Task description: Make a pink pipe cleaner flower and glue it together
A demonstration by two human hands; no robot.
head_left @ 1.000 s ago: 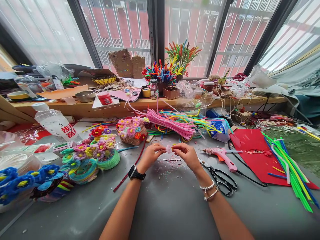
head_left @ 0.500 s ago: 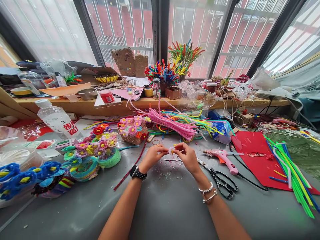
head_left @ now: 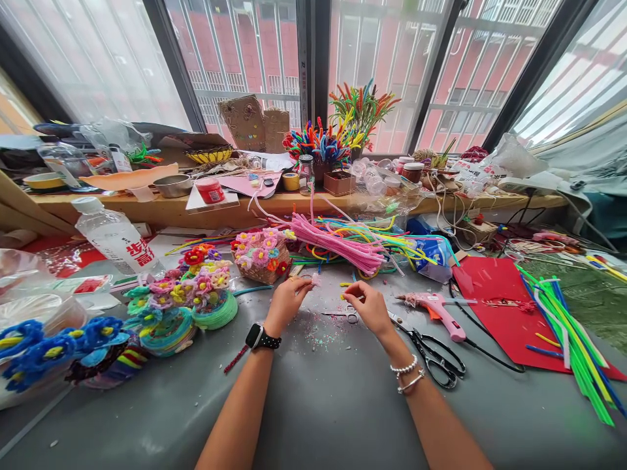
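Observation:
My left hand (head_left: 289,300) pinches a small pale pink fuzzy piece (head_left: 316,279) between thumb and fingertips, just in front of the flower-filled basket (head_left: 262,261). To its right, my right hand (head_left: 367,305) has thumb and fingertips closed on a tiny yellow piece (head_left: 343,296). The two hands are apart. Small scissors (head_left: 350,317) lie on the grey table (head_left: 337,405) between them, among scattered pink and green bits. A bundle of pink pipe cleaners (head_left: 337,241) lies behind the hands.
Right of my right hand are black-handled scissors (head_left: 435,356), a pink glue gun (head_left: 443,313) and red sheets (head_left: 499,287) beside green pipe cleaners (head_left: 578,346). At the left stand fuzzy flower pots (head_left: 215,307) and a tilted bottle (head_left: 115,235). A cluttered wooden ledge (head_left: 264,203) runs behind.
My hands have moved apart. My left hand has shifted left with the pale pink piece, and my right hand has moved slightly right, with the yellow piece now at its fingertips.

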